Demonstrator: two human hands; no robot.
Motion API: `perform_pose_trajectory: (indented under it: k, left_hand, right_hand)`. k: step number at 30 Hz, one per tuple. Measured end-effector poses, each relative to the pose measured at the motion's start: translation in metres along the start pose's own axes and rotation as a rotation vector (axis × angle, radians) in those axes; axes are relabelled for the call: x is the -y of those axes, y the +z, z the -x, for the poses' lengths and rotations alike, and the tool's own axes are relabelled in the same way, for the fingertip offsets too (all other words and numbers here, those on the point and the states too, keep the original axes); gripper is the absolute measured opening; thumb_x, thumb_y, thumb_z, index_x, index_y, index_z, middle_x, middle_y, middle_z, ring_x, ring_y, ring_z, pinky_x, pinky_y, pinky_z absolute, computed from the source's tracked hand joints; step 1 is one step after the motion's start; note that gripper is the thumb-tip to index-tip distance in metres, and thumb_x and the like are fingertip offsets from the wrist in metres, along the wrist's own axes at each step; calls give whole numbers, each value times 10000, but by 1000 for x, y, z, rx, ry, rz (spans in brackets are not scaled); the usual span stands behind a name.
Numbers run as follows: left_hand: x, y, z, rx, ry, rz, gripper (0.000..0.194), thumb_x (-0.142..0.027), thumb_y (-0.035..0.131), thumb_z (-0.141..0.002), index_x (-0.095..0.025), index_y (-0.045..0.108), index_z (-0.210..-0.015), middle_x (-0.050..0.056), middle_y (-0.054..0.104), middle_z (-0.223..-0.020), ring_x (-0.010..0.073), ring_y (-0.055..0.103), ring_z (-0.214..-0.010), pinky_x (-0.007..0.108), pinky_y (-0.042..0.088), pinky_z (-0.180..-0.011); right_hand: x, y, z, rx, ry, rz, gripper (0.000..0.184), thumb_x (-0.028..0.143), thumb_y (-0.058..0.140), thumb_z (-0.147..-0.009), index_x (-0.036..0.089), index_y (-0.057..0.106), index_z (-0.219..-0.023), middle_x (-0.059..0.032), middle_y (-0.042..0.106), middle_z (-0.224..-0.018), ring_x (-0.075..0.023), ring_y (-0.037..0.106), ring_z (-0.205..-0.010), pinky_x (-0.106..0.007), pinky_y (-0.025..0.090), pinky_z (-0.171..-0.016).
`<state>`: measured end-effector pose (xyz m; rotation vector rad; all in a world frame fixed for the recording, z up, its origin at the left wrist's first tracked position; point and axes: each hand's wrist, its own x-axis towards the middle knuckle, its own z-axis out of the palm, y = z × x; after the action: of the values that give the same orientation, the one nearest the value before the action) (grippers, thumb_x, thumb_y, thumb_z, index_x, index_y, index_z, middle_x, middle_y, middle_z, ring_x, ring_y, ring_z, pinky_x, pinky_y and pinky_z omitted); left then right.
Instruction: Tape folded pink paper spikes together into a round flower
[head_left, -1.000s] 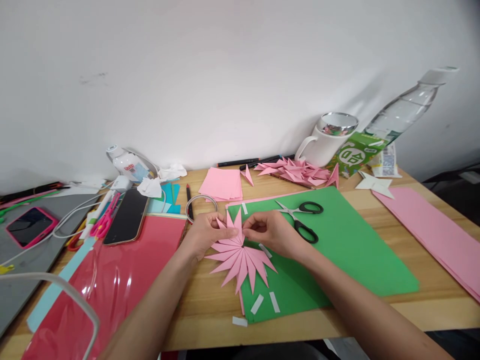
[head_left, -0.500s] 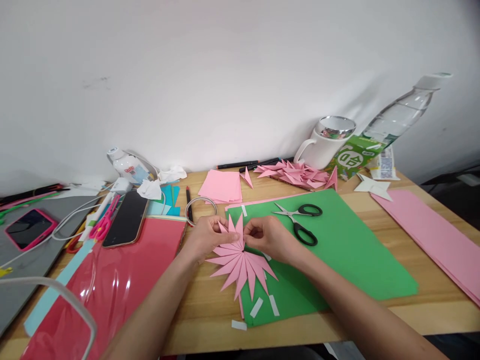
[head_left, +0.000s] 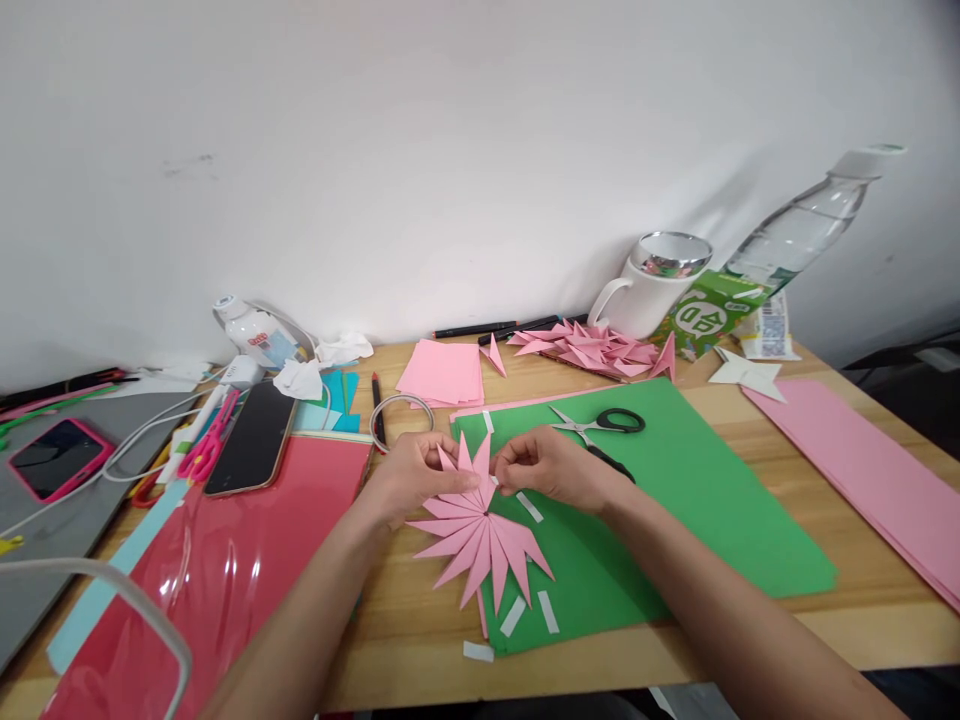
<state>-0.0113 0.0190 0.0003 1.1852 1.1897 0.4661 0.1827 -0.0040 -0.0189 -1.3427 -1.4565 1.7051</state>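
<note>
A pink folded-paper flower (head_left: pixel 480 545) of several pointed petals is held above the table and the left edge of the green sheet. My left hand (head_left: pixel 412 475) pinches its upper left petals between thumb and fingers. At its upper right petal is my right hand (head_left: pixel 551 465), with thumb and forefinger pressed together. A tiny white bit shows at those fingertips, too small to name. Just behind the right hand lie black-handled scissors (head_left: pixel 619 420), one handle partly hidden by it. Small white strips (head_left: pixel 548 611) lie on the green paper (head_left: pixel 697 510).
Behind the hands are pink squares (head_left: pixel 441 370), a tape ring (head_left: pixel 402 400) and a heap of folded pink pieces (head_left: pixel 592 348). A mug (head_left: pixel 649 290) and a leaning bottle (head_left: pixel 806 220) stand back right. At left lie a phone (head_left: pixel 255 437) and red sheets (head_left: pixel 225 570).
The flower has turned a little and shifted slightly downward in my left hand. My right hand has moved a little right, partly covering a scissors handle, and a white strip below it shows more fully.
</note>
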Motion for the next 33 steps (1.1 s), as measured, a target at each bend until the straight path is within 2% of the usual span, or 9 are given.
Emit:
perform_pose_trajectory:
  k: [4,8,12,15,19,23,27,30,33]
  left_hand:
    - [1,-2,0,21,0,15,382,-310,865,-468,-122,618,-690,-18,615,-548,75,516,-490,180,350,-480]
    - [-1,-3,2,-4,13,13,372,-317,863,-474,-125,613,-672,-34,585,-518,66,492,-470,177,332,-468]
    - [-3,-2,3,-1,20,39,354,-300,865,-464,-125,631,-663,-30,595,-530,68,502,-479,178,342,-474]
    - [-3,-1,3,-9,37,57,344,-292,868,-455,-121,645,-652,-30,591,-515,65,492,-461,177,329,-454]
    - [-3,-1,3,-9,74,137,321,-278,866,-470,-117,661,-658,-18,621,-538,65,511,-460,177,361,-452]
    - [-5,-4,3,-62,116,238,299,-267,860,-489,-123,643,-635,-22,621,-533,72,538,-460,179,392,-457]
    - [-6,-8,1,-137,51,300,363,-286,881,-428,-122,635,-638,-8,635,-544,102,572,-474,197,410,-454]
    - [-5,-11,0,-99,-31,327,384,-306,886,-424,-123,634,-647,9,652,-560,115,585,-482,206,416,-456]
    - [-3,-12,-1,-25,-65,371,368,-302,877,-470,-129,651,-703,14,667,-590,108,592,-494,202,417,-472]
  right_hand:
    - [-2,-5,-2,8,34,-150,160,293,690,-672,151,637,-621,-2,668,-644,-116,633,-628,-231,510,-656]
    - [-3,-5,-2,54,13,-221,318,419,758,-666,145,626,-758,0,674,-673,-98,637,-596,-229,527,-626]
    - [-4,-4,-1,45,-12,-211,357,437,789,-633,134,618,-713,10,667,-654,-77,622,-562,-191,505,-573]
    - [-4,-2,-3,9,44,-281,358,447,788,-626,131,627,-673,-6,681,-640,-87,638,-566,-212,539,-604]
    - [-3,3,-5,-24,124,-394,297,367,809,-599,138,622,-620,-14,679,-601,-86,632,-540,-212,551,-596]
    - [-1,4,-6,-153,84,-400,254,275,804,-561,147,584,-544,-5,662,-564,-91,618,-538,-213,545,-586]
    - [-3,-2,-8,-351,-83,-453,265,302,801,-546,166,587,-625,-14,684,-665,-109,613,-565,-256,549,-605]
    - [-4,-6,-9,-545,-239,-457,254,353,756,-613,181,601,-715,-19,682,-747,-126,626,-670,-284,551,-709]
    - [-2,-7,-8,-619,-251,-388,269,429,663,-708,182,619,-803,-13,654,-668,-137,617,-641,-302,549,-693]
